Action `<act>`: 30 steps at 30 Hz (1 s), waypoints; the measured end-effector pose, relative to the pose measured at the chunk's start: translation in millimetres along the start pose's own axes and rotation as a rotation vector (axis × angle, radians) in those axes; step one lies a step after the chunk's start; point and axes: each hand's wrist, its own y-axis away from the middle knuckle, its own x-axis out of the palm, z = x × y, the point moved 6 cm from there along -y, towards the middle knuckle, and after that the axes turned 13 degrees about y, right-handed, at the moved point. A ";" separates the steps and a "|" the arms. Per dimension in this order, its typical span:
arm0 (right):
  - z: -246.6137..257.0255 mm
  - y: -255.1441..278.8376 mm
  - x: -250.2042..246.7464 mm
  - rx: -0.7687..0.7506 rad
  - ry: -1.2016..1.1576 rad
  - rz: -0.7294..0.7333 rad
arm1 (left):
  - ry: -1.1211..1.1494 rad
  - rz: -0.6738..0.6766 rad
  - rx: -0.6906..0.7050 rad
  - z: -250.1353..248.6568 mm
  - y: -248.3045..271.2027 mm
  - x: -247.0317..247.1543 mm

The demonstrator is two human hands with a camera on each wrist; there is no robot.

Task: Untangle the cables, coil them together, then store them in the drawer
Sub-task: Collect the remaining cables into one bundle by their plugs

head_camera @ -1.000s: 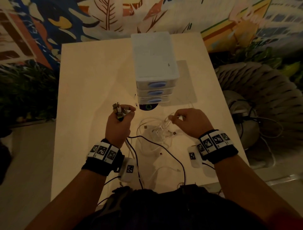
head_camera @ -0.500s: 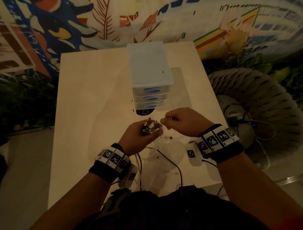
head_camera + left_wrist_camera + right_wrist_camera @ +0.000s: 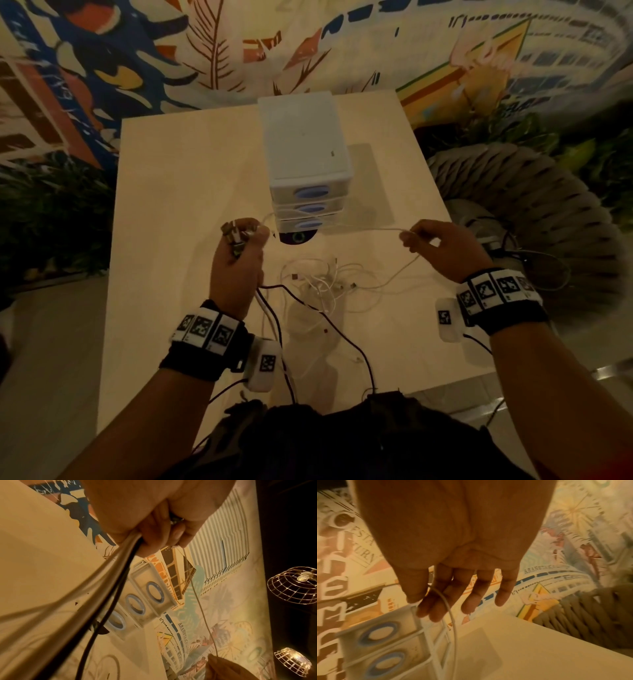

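My left hand [image 3: 239,253] grips a bundle of cable ends [image 3: 236,233], plugs sticking up above the fist; white and black cables [image 3: 109,574] trail down from it. My right hand [image 3: 428,240] pinches a thin white cable [image 3: 342,229] between thumb and fingertips [image 3: 426,601], stretched across to the left hand in front of the drawers. A loose tangle of white cables [image 3: 325,284] lies on the table between my hands. A black cable [image 3: 342,329] runs from the tangle toward my body. The white three-drawer unit [image 3: 305,164] stands behind, all drawers closed.
The pale table [image 3: 178,205] holds the drawer unit at its middle back. A dark round disc [image 3: 298,237] lies at the drawer unit's foot. A woven grey chair [image 3: 534,212] with cables on its seat stands to the right. A painted mural wall is behind.
My hands were close together half a second ago; they have moved apart, the right one drawing a white cable out to the right while the left keeps the bundle.
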 end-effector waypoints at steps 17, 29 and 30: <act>57.9 -10.7 -24.1 -0.189 -0.198 -0.047 | -0.154 0.050 0.125 -3.8 0.4 -5.1; 81.5 -8.4 -10.0 -0.220 -0.069 -0.094 | -0.339 0.175 0.207 -4.0 2.5 3.3; 77.4 -8.7 -5.8 -0.177 -0.062 -0.093 | -0.348 0.170 0.208 -3.7 2.8 3.0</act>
